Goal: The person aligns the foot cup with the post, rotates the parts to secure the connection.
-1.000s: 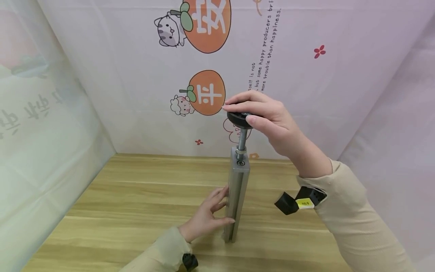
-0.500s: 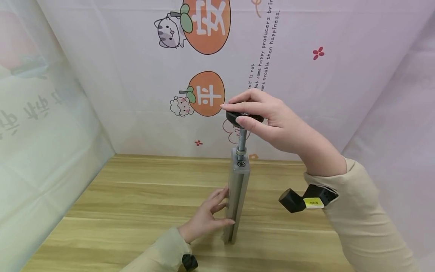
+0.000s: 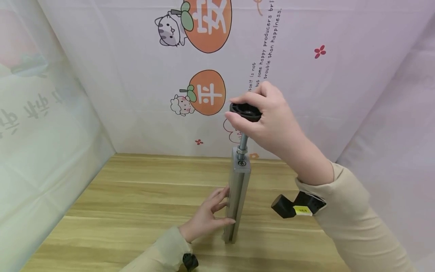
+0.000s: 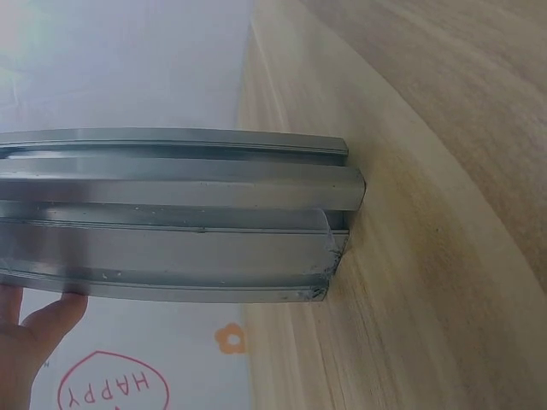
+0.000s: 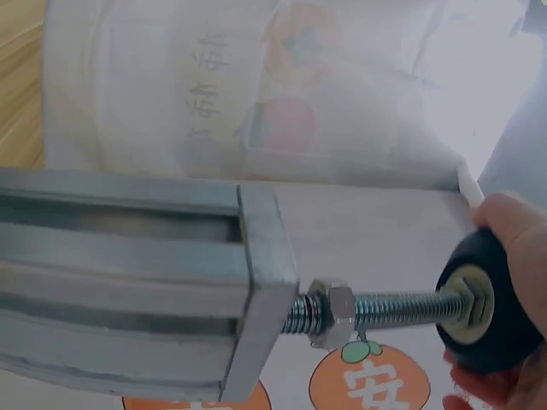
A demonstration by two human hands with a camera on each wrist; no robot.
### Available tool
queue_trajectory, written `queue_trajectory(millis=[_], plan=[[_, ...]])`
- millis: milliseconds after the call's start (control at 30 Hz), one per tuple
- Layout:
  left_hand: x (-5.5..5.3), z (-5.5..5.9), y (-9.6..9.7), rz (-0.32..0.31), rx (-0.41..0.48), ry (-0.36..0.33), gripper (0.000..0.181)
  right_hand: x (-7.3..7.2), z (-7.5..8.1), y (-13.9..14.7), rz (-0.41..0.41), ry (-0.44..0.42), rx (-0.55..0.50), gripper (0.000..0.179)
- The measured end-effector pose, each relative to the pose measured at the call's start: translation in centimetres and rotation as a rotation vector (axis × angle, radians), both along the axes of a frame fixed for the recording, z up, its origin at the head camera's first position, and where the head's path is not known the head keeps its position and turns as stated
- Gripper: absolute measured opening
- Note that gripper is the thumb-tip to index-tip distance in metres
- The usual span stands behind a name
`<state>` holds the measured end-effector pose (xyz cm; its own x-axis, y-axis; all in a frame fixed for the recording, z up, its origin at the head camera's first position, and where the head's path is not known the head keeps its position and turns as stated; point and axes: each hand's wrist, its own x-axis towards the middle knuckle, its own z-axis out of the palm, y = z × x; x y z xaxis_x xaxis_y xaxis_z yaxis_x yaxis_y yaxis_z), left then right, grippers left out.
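Observation:
A slotted aluminium profile (image 3: 236, 207) stands upright on the wooden table. My left hand (image 3: 203, 222) grips it low down, thumb on the near side and fingers behind. From its metal end plate (image 5: 267, 273) rises a threaded stud (image 5: 406, 309) carrying a hex nut (image 5: 335, 313). On top of the stud sits a round black levelling foot (image 3: 250, 113). My right hand (image 3: 273, 122) pinches the foot's rim between thumb and forefinger. In the left wrist view the lower end of the profile meets the tabletop, and only some fingers (image 4: 53, 323) show.
The wood-grain table (image 3: 136, 200) ends at a printed cloth backdrop (image 3: 146, 124). More cloth hangs at the left side (image 3: 44, 151) and right side (image 3: 391, 113). Black wrist cameras (image 3: 283, 206) are strapped over both sleeves.
My right hand has gone from fingers laid across the foot's top to pinching its rim, with the other fingers curled back. The left hand and profile hold their place.

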<state>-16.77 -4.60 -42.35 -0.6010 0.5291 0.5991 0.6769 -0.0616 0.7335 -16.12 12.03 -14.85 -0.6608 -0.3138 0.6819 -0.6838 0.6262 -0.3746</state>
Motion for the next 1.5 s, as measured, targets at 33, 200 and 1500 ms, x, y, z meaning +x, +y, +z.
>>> queue_trajectory(millis=[33,200,1500], plan=[[0.0,0.0,0.0,0.001,0.001,0.003,0.097,0.1,0.0,-0.2,-0.027,0.023,0.017,0.025],[0.0,0.1,-0.2,-0.003,0.009,0.005,0.098,0.6,-0.1,-0.7,-0.113,0.084,0.080,0.031],[0.4,0.4,-0.3,0.018,-0.027,-0.083,0.092,-4.2,-3.3,0.9,1.357,-0.405,-0.678,0.037]])
